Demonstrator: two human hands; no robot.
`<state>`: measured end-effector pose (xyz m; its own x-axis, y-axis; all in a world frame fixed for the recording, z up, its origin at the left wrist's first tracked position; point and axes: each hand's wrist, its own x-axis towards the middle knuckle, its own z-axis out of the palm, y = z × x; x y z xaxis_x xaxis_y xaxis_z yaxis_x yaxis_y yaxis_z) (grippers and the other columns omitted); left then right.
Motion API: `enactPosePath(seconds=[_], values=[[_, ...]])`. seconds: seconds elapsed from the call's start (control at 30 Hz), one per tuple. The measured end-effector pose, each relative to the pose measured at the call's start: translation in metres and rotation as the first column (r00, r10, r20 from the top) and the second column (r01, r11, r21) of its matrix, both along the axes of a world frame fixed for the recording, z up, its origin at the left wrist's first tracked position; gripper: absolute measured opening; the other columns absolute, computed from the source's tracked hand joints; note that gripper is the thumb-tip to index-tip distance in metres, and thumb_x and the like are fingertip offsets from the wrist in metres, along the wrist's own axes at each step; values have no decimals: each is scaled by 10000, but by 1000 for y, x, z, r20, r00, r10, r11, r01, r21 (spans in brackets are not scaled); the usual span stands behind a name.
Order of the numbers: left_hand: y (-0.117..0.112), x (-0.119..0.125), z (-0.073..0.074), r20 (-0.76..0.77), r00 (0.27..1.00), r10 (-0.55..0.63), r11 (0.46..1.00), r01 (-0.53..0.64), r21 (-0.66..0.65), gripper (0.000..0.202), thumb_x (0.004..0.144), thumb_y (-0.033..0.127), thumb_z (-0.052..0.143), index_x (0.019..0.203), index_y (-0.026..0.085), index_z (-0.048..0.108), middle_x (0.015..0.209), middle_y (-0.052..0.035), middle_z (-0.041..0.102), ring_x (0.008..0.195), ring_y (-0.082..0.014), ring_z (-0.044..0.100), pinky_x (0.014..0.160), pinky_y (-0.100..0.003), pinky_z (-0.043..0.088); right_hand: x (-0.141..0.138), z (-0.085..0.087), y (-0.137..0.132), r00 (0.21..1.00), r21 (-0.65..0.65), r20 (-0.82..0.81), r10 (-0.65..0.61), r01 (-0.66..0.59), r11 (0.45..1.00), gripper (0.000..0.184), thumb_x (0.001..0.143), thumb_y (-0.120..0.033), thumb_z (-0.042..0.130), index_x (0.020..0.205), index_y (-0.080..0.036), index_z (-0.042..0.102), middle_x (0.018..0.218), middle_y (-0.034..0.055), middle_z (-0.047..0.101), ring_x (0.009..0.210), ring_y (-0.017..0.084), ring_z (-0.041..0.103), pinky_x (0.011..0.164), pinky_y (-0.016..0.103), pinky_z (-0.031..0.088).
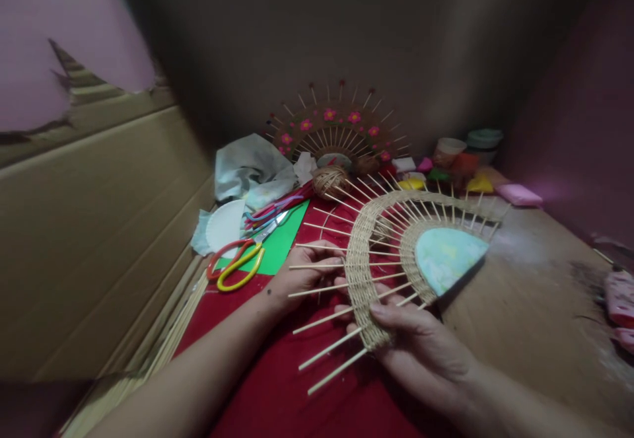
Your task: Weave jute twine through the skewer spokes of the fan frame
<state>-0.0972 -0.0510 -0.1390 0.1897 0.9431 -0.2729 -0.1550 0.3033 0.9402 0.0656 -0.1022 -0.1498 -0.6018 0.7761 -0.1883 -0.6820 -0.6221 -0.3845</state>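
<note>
Our left hand (302,273) pinches among the sticks (317,267) poking out of the woven fan (376,259), fingers closed on them at its left edge. Our right hand (421,345) grips the fan's lower end, thumb on top of the weave, fingers under. The fan sits tilted over the red cloth (277,385) and the brown table (525,306), with a pale blue paper core (448,256). Behind it: a twine ball (331,180), a finished fan (337,134) with pink flowers standing at the wall. Left: scissors (238,263) on green paper (280,243), a paper plate (225,224), a cardboard wall (94,226). Clay pieces (446,174) back right, blurry.
</note>
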Motion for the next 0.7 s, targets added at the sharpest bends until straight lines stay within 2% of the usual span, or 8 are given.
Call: enactPosePath(seconds=[0.1,0.23,0.4,0.5,0.6,0.7], values=[[2,-3,1,-97,995,-11,998,17,57,161,634,191,725,753,107,654,715,-40,640,569,-90,577,520,-184,452,0,1,-2,1000,-11,25,-5,6,1000,434,648,-56,617,1057,-195,585,851,29,649,745,144,592,771,312,432],[2,-4,0,-97,993,-63,995,70,70,163,645,205,712,778,119,672,761,-51,656,644,-116,595,582,-213,464,2,1,-5,999,-54,30,-25,26,998,452,635,-43,632,1059,-191,583,828,23,651,729,141,595,761,307,436],[2,-3,-2,-98,994,-50,997,56,62,137,662,210,690,760,121,657,688,-29,629,553,-90,542,527,-209,422,3,0,-7,997,-81,61,-45,49,996,453,644,-54,644,1071,-191,580,788,15,650,726,148,598,749,310,443],[4,-6,-2,-185,982,-35,985,66,162,72,685,187,659,726,129,650,674,-16,595,542,-75,497,517,-197,393,3,0,-7,997,-79,66,-50,55,995,452,640,-45,634,1066,-187,582,801,22,651,735,150,599,738,302,445],[7,-14,-1,-293,956,-13,938,113,327,41,703,183,642,702,142,646,871,-51,598,704,-113,541,612,-219,425,3,-1,-7,997,-82,67,-49,54,995,445,634,-46,630,1056,-179,585,772,25,644,741,158,600,728,302,448],[12,-26,2,-410,912,5,927,149,343,70,719,225,641,709,156,636,853,-44,580,688,-116,533,620,-236,427,3,0,-7,997,-91,67,-42,48,995,449,623,-48,633,1048,-183,584,752,23,637,745,171,599,731,320,455]])
